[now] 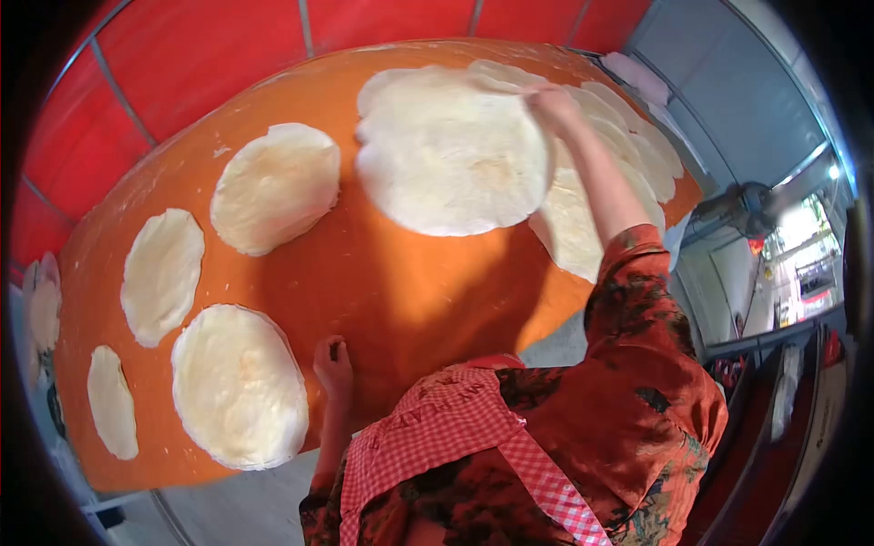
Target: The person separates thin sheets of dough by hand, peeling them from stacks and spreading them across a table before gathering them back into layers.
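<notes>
The largest thing before me is the orange table (401, 273), its curved surface running from my apron (437, 400) out to the red panels (205, 59) on the far side. Next comes the big pale dough sheet (446, 155), on the far part of the table, just right of the middle; it is slightly blurred, so I cannot tell whether it lies flat or is partly raised. To its right, thinner-looking overlapping sheets (651, 164) spread toward the table's right end. Four separate rounds lie apart from these on the left: the near round (239, 387), the far round (275, 189), a narrower oval (164, 278) left of that, and the smallest piece (112, 402) by the left edge. My right hand (553, 109) is at the big sheet's far right edge, fingers drawn together, though I cannot tell whether they pinch it. My left hand (334, 366) is loosely curled above the table's near side, right of the near round, with nothing visible in it. I judge the step in hand to be placing or straightening the big sheet; the next move calls for a light, even touch along that edge, without creasing the dough.
</notes>
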`<state>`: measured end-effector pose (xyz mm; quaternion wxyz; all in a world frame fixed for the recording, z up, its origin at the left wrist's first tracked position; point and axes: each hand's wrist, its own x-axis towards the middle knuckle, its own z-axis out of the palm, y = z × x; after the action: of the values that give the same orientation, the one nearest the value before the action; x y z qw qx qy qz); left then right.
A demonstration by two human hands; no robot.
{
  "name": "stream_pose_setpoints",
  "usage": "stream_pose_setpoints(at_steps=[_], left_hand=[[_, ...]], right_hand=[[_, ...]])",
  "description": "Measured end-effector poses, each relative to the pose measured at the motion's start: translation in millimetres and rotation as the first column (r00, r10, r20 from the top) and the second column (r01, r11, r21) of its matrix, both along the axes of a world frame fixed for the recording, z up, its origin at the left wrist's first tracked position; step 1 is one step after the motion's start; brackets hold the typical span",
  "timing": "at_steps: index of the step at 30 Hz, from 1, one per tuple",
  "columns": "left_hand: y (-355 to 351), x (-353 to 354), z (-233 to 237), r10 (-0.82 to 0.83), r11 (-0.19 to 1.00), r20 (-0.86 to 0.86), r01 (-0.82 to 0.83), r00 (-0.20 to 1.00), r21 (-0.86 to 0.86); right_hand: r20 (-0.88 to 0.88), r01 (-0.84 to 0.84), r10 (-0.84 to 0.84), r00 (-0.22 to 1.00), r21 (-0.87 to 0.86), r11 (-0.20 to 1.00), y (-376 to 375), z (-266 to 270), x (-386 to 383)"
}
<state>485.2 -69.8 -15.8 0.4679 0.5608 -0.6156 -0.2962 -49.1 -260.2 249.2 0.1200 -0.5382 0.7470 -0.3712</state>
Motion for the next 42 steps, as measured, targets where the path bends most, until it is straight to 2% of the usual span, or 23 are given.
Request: stream_pose_setpoints(at_steps=[1, 2, 3, 4, 10, 13, 14, 16, 17, 18, 19, 20, 22, 23, 24, 26, 27, 28, 30, 33, 39, 41, 42], left_hand=[[0.3, -2.5, 0.6, -0.005, 0.998, 0.037, 0.007, 0.999, -0.061], [0.0, -5.0, -0.2, -0.008, 0.993, 0.071, 0.016, 0.997, -0.119], [0.5, -5.6, -2.8, -0.001, 0.995, 0.088, 0.01, 0.996, -0.102], [-0.1, -5.0, -4.9, 0.0, 0.996, 0.109, 0.01, 0.994, -0.085], [-2.2, -8.3, -4.4, 0.009, 0.999, 0.142, -0.002, 0.99, -0.053], [-5.6, -8.2, -2.3, -0.008, 0.998, 0.14, 0.016, 0.99, -0.057], [-5.9, -7.4, -0.3, -0.016, 0.997, 0.151, 0.027, 0.988, -0.066], [-6.4, -9.0, 5.7, -0.021, 0.996, 0.148, 0.034, 0.989, -0.083], [-9.7, -10.7, 6.4, -0.024, 0.995, 0.144, 0.038, 0.989, -0.095], [-10.6, -10.3, 2.7, -0.017, 0.995, 0.159, 0.033, 0.987, -0.098], [-8.6, -8.2, -3.0, -0.01, 0.995, 0.174, 0.027, 0.985, -0.099], [-7.2, -7.5, -6.5, -0.001, 0.995, 0.189, 0.02, 0.982, -0.099], [-7.3, -8.1, -4.3, 0.005, 0.997, 0.199, 0.012, 0.98, -0.083], [-6.8, -8.7, -2.9, 0.009, 0.997, 0.204, 0.006, 0.979, -0.073], [-5.6, -8.6, -2.1, 0.004, 0.998, 0.206, 0.008, 0.978, -0.058], [-6.1, -8.3, -1.3, -0.004, 0.999, 0.211, 0.011, 0.977, -0.033], [-7.7, -8.2, -3.4, 0.0, 0.999, 0.205, 0.011, 0.979, -0.053], [-8.0, -6.8, -6.4, 0.008, 0.997, 0.202, 0.007, 0.979, -0.072], [-6.3, -6.3, -6.5, 0.013, 0.997, 0.202, 0.003, 0.979, -0.077], [-9.5, -9.7, -0.4, 0.01, 0.998, 0.212, 0.005, 0.977, -0.07], [-10.2, -8.6, 1.4, 0.01, 0.998, 0.219, 0.003, 0.976, -0.062], [-10.4, -9.8, -2.5, 0.019, 0.997, 0.215, -0.002, 0.976, -0.079], [-10.5, -10.5, -3.6, 0.023, 0.998, 0.226, -0.008, 0.974, -0.066]], right_hand=[[-0.054, 0.161, -0.153, 0.987, 0.194, 0.968, -19.2, -11.8, -58.1], [0.522, 0.248, -0.177, 0.834, -0.068, 0.966, -5.6, -20.1, -68.6], [0.369, 0.432, -0.377, 0.85, -0.079, 0.898, 1.3, -24.6, -79.9], [-0.131, 0.441, -0.493, 0.86, -0.294, 0.848, -7.3, -71.7, -147.7], [-0.439, 0.558, -0.553, 0.708, -0.132, 0.82, 34.0, -258.5, -205.2], [-0.114, 0.646, -0.637, 0.762, 0.079, 0.759, 60.8, -267.8, -104.8], [0.159, 0.738, -0.754, 0.637, 0.155, 0.656, 73.4, -180.2, 7.1], [-0.523, 0.457, -0.167, 0.836, 0.494, 0.74, 68.9, -192.2, -7.1], [-0.648, 0.376, 0.273, 0.711, 0.679, 0.631, 63.5, -200.6, -19.8], [-0.659, 0.419, 0.2, 0.726, 0.652, 0.632, 56.9, -224.3, -38.9], [-0.258, 0.337, -0.231, 0.938, 0.526, 0.781, 55.5, -239.8, -45.8], [0.308, 0.367, -0.468, 0.828, 0.334, 0.868, 54.6, -250.2, -49.7], [0.317, 0.312, -0.422, 0.849, 0.343, 0.886, 49.3, -240.2, -46.6], [-0.224, 0.236, -0.127, 0.966, 0.571, 0.786, 43.1, -204.2, -30.9], [-0.576, 0.3, 0.341, 0.743, 0.742, 0.599, 38.1, -185.4, -23.0], [-0.511, 0.589, -0.313, 0.8, 0.572, 0.571, 30.8, -234.3, -60.7], [-0.454, 0.611, -0.409, 0.791, 0.565, 0.554, 26.1, -242.5, -72.7], [-0.395, 0.636, -0.502, 0.769, 0.556, 0.536, 21.9, -246.7, -80.9], [-0.372, 0.464, -0.28, 0.885, 0.656, 0.595, 21.0, -248.6, -97.9], [-0.148, 0.48, -0.513, 0.845, 0.632, 0.608, -22.9, -433.5, -266.2], [-0.504, 0.718, -0.553, 0.664, 0.22, 0.661, 17.6, -217.9, -44.5], [0.06, 0.143, -0.146, 0.987, 0.055, 0.988, 24.1, -238.5, -13.6], [-0.21, -0.04, 0.044, 0.977, 0.025, 0.999, 29.1, -233.6, 16.3]])
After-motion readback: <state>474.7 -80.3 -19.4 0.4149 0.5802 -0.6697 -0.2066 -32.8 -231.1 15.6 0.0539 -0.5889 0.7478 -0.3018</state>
